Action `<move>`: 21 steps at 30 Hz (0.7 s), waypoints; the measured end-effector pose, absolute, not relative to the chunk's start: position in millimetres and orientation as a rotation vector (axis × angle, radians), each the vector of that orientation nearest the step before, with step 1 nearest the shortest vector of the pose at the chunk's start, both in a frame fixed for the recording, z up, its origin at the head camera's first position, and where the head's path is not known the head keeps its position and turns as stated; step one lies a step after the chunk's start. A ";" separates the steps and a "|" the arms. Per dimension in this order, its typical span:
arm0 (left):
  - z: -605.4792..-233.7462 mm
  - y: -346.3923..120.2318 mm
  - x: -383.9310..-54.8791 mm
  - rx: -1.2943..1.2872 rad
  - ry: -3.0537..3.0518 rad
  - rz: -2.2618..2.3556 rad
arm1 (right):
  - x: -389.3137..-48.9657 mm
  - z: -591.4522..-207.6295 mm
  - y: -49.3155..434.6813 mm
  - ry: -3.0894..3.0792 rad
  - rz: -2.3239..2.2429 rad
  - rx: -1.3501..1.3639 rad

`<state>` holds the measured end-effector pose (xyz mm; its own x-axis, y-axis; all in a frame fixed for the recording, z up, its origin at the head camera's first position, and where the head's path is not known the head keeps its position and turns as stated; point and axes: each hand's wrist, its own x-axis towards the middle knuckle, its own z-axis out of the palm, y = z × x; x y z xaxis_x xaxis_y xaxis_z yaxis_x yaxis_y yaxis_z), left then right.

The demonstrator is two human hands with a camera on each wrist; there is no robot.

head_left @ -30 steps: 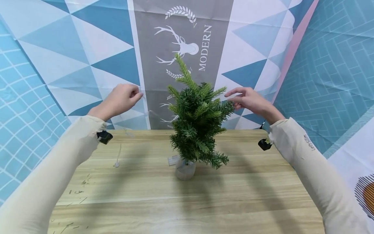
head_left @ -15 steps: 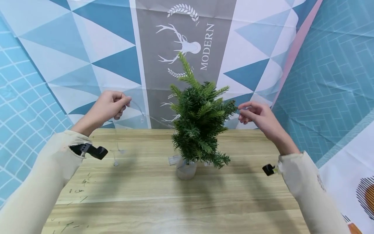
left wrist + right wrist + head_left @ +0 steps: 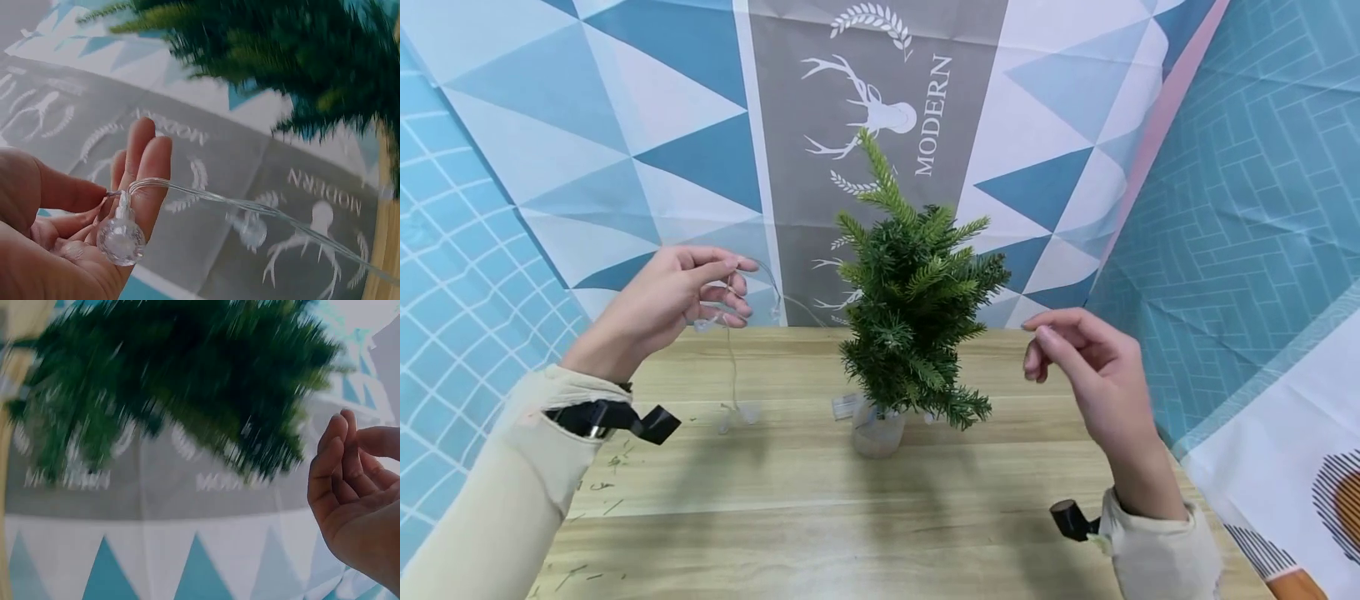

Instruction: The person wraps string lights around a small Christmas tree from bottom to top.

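My left hand, left of the tree, pinches a clear-wired string of lights between thumb and fingers. In the left wrist view a round clear bulb hangs in front of the palm, and the wire runs off towards the tree's side. Part of the string dangles below the hand to the tabletop. A small artificial Christmas tree stands in a pale pot; the foliage hides the wire's far end. My right hand, apart from the branches on the right, has loosely bent fingers around nothing.
A wooden table carries the pot. Several dark needle scraps lie at its left. A small clear tag sits beside the pot. Behind hangs a patterned cloth; blue sheets flank the sides.
My left hand moved left and down with the light string, and its lower fingers have spread. My right hand drew away from the branches, down and to the right.
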<state>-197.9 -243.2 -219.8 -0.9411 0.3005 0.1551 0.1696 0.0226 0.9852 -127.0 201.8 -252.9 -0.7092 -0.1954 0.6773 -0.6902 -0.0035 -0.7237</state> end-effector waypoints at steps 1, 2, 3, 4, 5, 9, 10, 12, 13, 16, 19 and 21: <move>-219.7 -242.1 -195.0 0.520 2.144 2.096 | -122.7 -253.7 196.1 -1.884 1.753 0.959; -219.8 -241.2 -192.0 0.536 2.120 2.120 | -118.7 -254.7 190.5 -1.871 1.749 1.012; -220.1 -240.6 -188.5 0.555 2.101 2.143 | -115.0 -255.7 185.0 -1.863 1.748 1.069; -220.6 -240.1 -184.9 0.572 2.088 2.166 | -111.4 -256.7 179.7 -1.863 1.748 1.124; -221.0 -239.6 -181.2 0.596 2.074 2.192 | -107.9 -257.9 174.3 -1.878 1.739 1.171; -226.3 -237.6 -167.3 0.700 1.946 2.341 | -94.2 -260.5 153.4 -2.060 1.702 1.244; -228.4 -236.8 -164.1 0.726 1.904 2.378 | -91.5 -260.9 147.7 -2.120 1.689 1.241; -233.2 -234.7 -157.8 0.775 1.819 2.444 | -88.1 -261.9 135.3 -2.227 1.649 1.235; -235.6 -233.0 -154.0 0.794 1.789 2.468 | -87.3 -262.9 128.8 -2.264 1.628 1.240; -241.4 -225.9 -142.7 0.848 1.714 2.521 | -86.9 -267.9 109.0 -2.357 1.590 1.256; -245.1 -215.5 -129.3 0.882 1.690 2.554 | -88.1 -277.6 90.7 -2.417 1.569 1.280; -247.1 -207.2 -120.3 0.884 1.704 2.570 | -89.3 -285.8 80.0 -2.435 1.576 1.296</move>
